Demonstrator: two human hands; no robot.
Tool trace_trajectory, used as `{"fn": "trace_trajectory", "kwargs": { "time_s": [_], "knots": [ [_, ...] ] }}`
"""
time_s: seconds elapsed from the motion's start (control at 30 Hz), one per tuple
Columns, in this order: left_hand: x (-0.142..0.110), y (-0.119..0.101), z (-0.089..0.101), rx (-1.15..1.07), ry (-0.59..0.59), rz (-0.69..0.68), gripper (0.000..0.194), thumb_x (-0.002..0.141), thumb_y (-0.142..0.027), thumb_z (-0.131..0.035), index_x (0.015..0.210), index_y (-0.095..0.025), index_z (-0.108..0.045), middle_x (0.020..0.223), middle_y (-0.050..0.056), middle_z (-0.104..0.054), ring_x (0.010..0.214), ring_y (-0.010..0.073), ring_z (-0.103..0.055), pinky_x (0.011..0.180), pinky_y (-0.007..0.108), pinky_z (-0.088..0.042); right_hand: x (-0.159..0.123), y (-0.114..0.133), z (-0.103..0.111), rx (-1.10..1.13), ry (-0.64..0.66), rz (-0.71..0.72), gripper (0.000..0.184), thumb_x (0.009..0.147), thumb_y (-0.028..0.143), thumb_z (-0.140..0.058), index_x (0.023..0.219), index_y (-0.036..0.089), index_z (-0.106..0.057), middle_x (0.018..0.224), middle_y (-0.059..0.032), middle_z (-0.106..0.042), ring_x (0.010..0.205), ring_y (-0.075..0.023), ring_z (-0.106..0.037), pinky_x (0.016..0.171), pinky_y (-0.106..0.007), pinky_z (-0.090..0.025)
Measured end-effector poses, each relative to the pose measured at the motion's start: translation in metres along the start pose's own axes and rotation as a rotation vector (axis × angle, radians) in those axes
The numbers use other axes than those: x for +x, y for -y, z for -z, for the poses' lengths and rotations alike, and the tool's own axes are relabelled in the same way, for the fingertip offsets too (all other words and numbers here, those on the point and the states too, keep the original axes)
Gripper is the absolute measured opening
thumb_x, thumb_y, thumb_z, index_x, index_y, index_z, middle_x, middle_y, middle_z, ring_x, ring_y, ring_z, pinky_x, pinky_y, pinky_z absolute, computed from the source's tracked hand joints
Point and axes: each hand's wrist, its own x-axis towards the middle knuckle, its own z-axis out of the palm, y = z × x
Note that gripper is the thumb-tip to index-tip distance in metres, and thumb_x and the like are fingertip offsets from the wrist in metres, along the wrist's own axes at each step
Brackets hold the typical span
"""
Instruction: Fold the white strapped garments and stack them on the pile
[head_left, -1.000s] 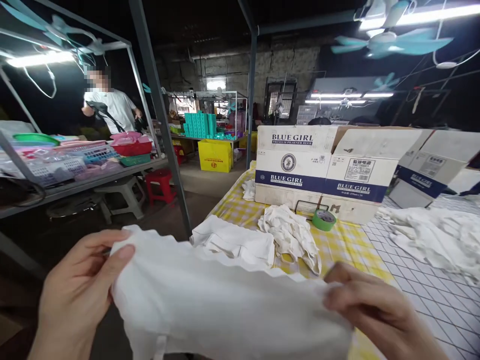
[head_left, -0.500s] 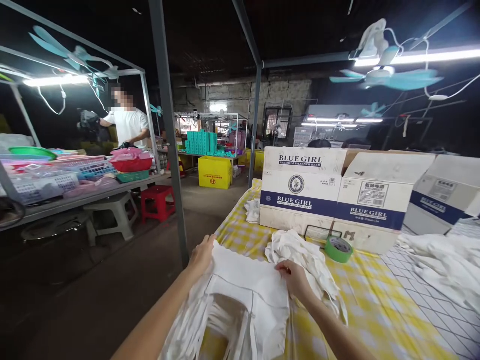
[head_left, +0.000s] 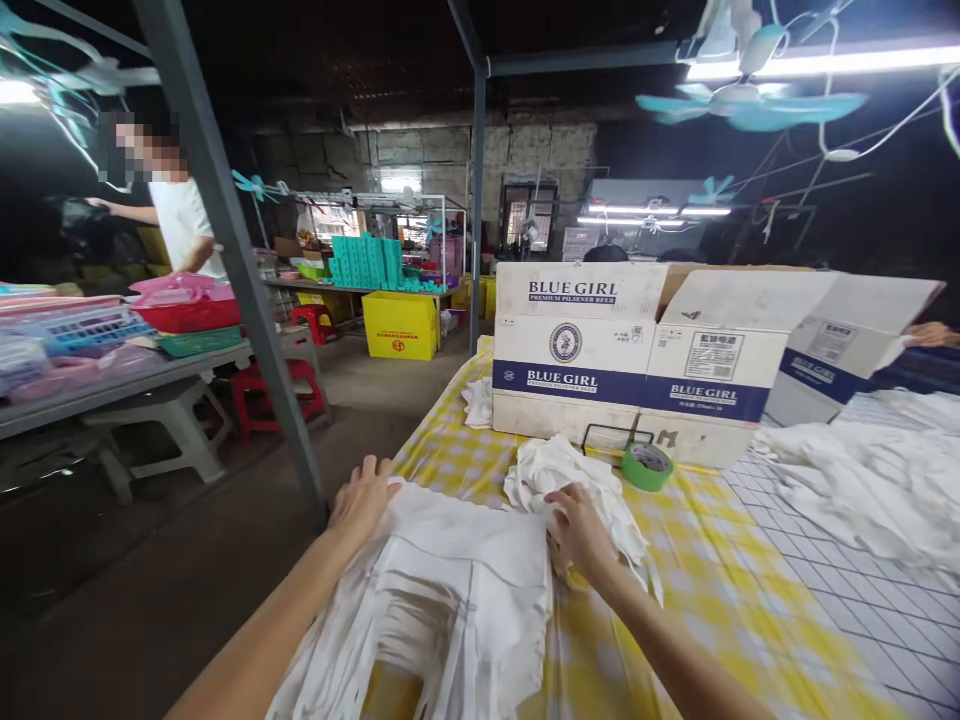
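Observation:
A stack of flat white cloth pieces (head_left: 487,560) lies on the yellow checked tablecloth in front of me, its long narrow strips hanging toward me. My left hand (head_left: 364,505) is at the far left corner of the stack, fingers bent over the cloth edge. At the far right corner, my right hand (head_left: 581,530) has its thumb and fingers closed together on white cloth. It sits against a crumpled pile of white cloth (head_left: 551,465); which of the two its fingertips grip is hard to see. Green tape (head_left: 646,466) lies just beyond that pile.
A beer carton (head_left: 570,345) stands at the back of the table (head_left: 712,560), a second carton (head_left: 821,350) behind it. More white cloth (head_left: 862,480) lies at right. A metal post (head_left: 232,250) rises at left, beyond the table edge. A person (head_left: 184,220) stands farther off.
My view has turned slightly right, shifting the scene left. My right hand has moved from the stack's right edge toward the crumpled pile. My left hand remains at the stack's corner.

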Motion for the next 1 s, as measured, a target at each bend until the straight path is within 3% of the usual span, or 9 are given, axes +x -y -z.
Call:
{"fn": "trace_trajectory", "kwargs": {
  "time_s": [0.1,0.17,0.33,0.47,0.6,0.73,0.8,0.9,1.0],
  "knots": [
    [-0.01,-0.027,0.018,0.051,-0.151,-0.113,0.045,0.087,-0.04,-0.041,0.127,-0.019,-0.042,0.12,0.014,-0.046,0.111,0.0286,-0.044,0.09,0.042,-0.035,0.005,-0.03,0.022,-0.213,-0.144,-0.071,0.035,0.077,0.008,-0.039,0.102,0.019,-0.061,0.102,-0.0089,-0.056,0.098,-0.0229,-0.049,0.086,-0.031,-0.038],
    [-0.024,-0.058,0.028,0.011,-0.154,-0.209,0.048,0.084,-0.036,-0.046,0.128,-0.018,-0.042,0.128,0.015,-0.042,0.118,0.0293,-0.039,0.097,0.043,-0.03,0.013,-0.045,0.032,-0.28,-0.157,-0.112,0.032,0.078,0.011,-0.04,0.102,0.017,-0.061,0.101,-0.0109,-0.056,0.097,-0.0244,-0.049,0.085,-0.033,-0.037],
    [-0.086,-0.141,0.039,-0.227,0.056,-0.503,0.059,0.075,-0.027,-0.058,0.132,-0.024,-0.04,0.14,0.01,-0.035,0.128,0.0277,-0.031,0.106,0.045,-0.023,0.047,-0.052,0.032,-0.3,-0.072,-0.025,0.025,0.075,0.018,-0.056,0.098,0.02,-0.064,0.102,-0.0088,-0.058,0.1,-0.0246,-0.048,0.082,-0.031,-0.037],
    [-0.124,-0.168,0.043,-0.487,0.226,-0.603,0.065,0.073,-0.027,-0.058,0.135,-0.029,-0.035,0.144,0.006,-0.03,0.132,0.0261,-0.026,0.109,0.045,-0.018,0.074,-0.044,0.043,-0.272,-0.032,0.009,0.011,0.076,0.017,-0.055,0.077,0.018,-0.066,0.084,-0.0071,-0.063,0.082,-0.0199,-0.057,0.069,-0.025,-0.038],
    [-0.115,-0.171,0.047,-0.76,0.355,-0.451,0.065,0.072,-0.028,-0.058,0.134,-0.026,-0.038,0.142,0.006,-0.034,0.13,0.0255,-0.03,0.108,0.038,-0.023,0.084,-0.031,0.079,-0.195,-0.13,0.044,0.025,0.087,0.019,-0.039,0.086,0.018,-0.063,0.09,-0.0069,-0.064,0.078,-0.0175,-0.06,0.068,-0.025,-0.039],
    [-0.081,-0.191,0.046,-0.98,0.285,-0.326,0.068,0.069,-0.026,-0.058,0.134,-0.02,-0.036,0.137,0.011,-0.039,0.127,0.0257,-0.033,0.105,0.037,-0.026,0.069,-0.009,0.124,-0.104,-0.201,0.092,0.027,0.09,0.022,-0.031,0.095,0.018,-0.057,0.077,-0.0039,-0.066,0.069,-0.0151,-0.061,0.069,-0.023,-0.041],
    [-0.069,-0.209,0.045,-1.161,0.312,-0.236,0.07,0.067,-0.033,-0.063,0.131,-0.018,-0.038,0.135,0.013,-0.041,0.125,0.0268,-0.036,0.101,0.037,-0.03,0.053,0.006,0.147,-0.012,-0.234,0.122,0.025,0.09,0.023,-0.031,0.095,0.018,-0.055,0.067,-0.0007,-0.064,0.059,-0.0132,-0.059,0.064,-0.022,-0.043],
    [-0.064,-0.241,0.047,-1.445,0.49,-0.011,0.061,0.066,-0.051,-0.063,0.114,-0.016,-0.051,0.121,0.014,-0.053,0.114,0.0262,-0.046,0.088,0.033,-0.039,0.029,0.031,0.184,0.159,-0.311,0.212,0.02,0.09,0.024,-0.035,0.091,0.02,-0.054,0.07,0.0005,-0.064,0.056,-0.0117,-0.058,0.059,-0.021,-0.043],
    [-0.071,-0.269,0.054,-1.662,0.633,0.182,0.061,0.066,-0.065,-0.057,0.1,-0.015,-0.056,0.105,0.012,-0.06,0.096,0.0235,-0.056,0.071,0.03,-0.043,0.01,0.052,0.222,0.191,-0.383,0.268,0.017,0.089,0.023,-0.039,0.088,0.021,-0.056,0.076,-0.0001,-0.063,0.061,-0.0114,-0.058,0.059,-0.022,-0.043]
  ]
}}
